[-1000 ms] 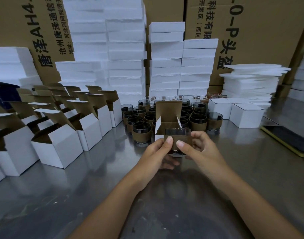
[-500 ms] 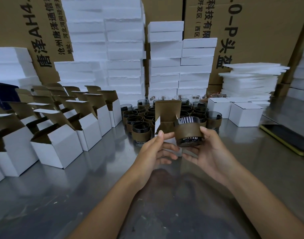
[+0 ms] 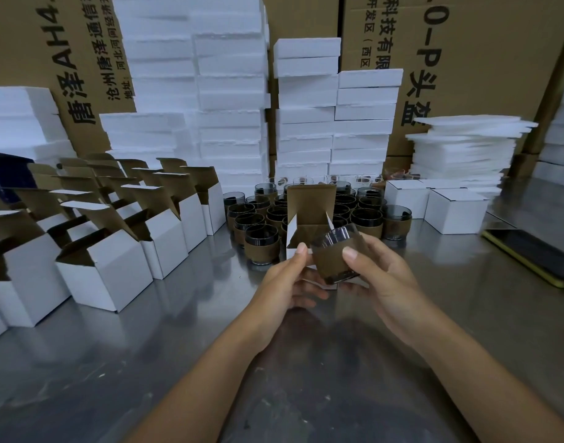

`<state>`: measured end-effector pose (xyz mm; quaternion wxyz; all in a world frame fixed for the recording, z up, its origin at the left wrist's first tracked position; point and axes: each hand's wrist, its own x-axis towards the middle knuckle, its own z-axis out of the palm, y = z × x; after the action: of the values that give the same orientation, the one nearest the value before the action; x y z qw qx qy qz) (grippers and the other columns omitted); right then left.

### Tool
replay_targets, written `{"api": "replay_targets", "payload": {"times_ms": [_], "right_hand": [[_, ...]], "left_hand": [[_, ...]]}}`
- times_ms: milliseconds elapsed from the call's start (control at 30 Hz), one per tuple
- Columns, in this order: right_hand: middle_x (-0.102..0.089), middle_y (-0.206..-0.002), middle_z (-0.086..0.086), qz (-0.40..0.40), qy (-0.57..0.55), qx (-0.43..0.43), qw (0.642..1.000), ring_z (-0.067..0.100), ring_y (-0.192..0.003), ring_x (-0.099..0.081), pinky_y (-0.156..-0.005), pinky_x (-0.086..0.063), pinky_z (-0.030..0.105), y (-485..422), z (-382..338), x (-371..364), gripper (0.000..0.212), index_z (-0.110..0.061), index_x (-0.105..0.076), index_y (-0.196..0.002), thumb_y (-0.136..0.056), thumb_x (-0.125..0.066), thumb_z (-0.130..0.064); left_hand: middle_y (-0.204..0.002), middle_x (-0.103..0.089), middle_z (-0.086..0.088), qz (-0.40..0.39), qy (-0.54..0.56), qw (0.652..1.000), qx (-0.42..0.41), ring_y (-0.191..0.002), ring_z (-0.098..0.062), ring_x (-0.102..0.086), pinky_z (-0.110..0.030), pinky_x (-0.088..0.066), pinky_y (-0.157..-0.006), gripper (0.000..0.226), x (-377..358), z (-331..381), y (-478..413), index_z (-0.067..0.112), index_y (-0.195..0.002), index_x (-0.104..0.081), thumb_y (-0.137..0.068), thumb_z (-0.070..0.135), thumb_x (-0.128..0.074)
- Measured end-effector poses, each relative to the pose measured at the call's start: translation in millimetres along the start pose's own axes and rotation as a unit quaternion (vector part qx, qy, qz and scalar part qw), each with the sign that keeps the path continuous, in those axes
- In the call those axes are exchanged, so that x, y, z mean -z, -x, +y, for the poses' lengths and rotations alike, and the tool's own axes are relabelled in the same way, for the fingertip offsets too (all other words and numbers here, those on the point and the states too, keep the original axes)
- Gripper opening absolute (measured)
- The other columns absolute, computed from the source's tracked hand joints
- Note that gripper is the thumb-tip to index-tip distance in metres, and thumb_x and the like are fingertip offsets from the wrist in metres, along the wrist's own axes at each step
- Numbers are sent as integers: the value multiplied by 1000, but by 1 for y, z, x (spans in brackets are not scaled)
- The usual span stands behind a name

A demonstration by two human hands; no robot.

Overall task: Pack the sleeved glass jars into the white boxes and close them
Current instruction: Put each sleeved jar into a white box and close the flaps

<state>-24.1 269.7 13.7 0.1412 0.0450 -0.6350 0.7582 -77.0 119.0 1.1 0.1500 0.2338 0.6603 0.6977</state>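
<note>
Steel table (image 3: 114, 362), centre: the right hand (image 3: 386, 276) grips a tilted jar (image 3: 333, 260) before the open box (image 3: 311, 203). Meanwhile the left hand (image 3: 280, 282) pinches the box's front.

Forearms converge from below. The left hand (image 3: 284, 282) pinches the box (image 3: 292, 233), thumb up, fingers curled under. The right hand (image 3: 383, 276) wraps the jar (image 3: 332, 260), thumb on its front.

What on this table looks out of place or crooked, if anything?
The stack of thin foam sheets at back right is uneven, its top sheets jutting sideways. A phone lies at far right, among packing goods. Nothing looks spilled or broken.
</note>
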Motion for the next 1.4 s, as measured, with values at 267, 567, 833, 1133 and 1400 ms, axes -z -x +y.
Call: {"api": "replay_targets", "payload": {"times_ms": [267,567,833,1133,1400], "right_hand": [[-69,-101,-4,32,123,87,988,3,-91,-64,-72,-48,11,3,3,-5,61,-27,-59,-109,-51,-77,-37],[-50,-121,-12,39,284,179,941,0,-110,-52,-88,-45,18,5,11,-4,72,-37,-47,-117,-58,-87,-34],[-52,-117,-15,40,324,249,912,0,-110,-52,-91,-41,12,2,12,-2,74,-42,-39,-117,-59,-85,-31],[-55,-111,-21,33,304,266,914,6,-104,-58,-87,-47,20,-1,14,-1,70,-44,-40,-114,-60,-83,-32],[-57,-107,-25,33,252,211,944,-4,-102,-57,-81,-44,8,-2,13,-1,65,-43,-45,-110,-57,-82,-34]], "left_hand": [[-85,-66,-12,17,7,1000,11,-71,-17,-65,-26,-48,-65,42,-1,1,1,3,-109,-62,-98,36,-38],[-114,-68,-10,-21,42,999,19,-106,-28,-64,-48,-48,-97,60,-1,-1,0,24,-124,-59,-81,60,-39],[-116,-66,-9,-29,14,999,-42,-94,-23,-65,-33,-53,-81,45,0,1,3,35,-124,-56,-85,56,-53],[-98,-69,-9,-27,3,997,-73,-88,-22,-68,-29,-53,-79,43,2,0,4,39,-121,-57,-79,48,-61],[-95,-69,-5,-19,-15,998,-61,-85,-18,-64,-30,-51,-74,46,1,-1,3,37,-120,-58,-80,58,-48]]}}
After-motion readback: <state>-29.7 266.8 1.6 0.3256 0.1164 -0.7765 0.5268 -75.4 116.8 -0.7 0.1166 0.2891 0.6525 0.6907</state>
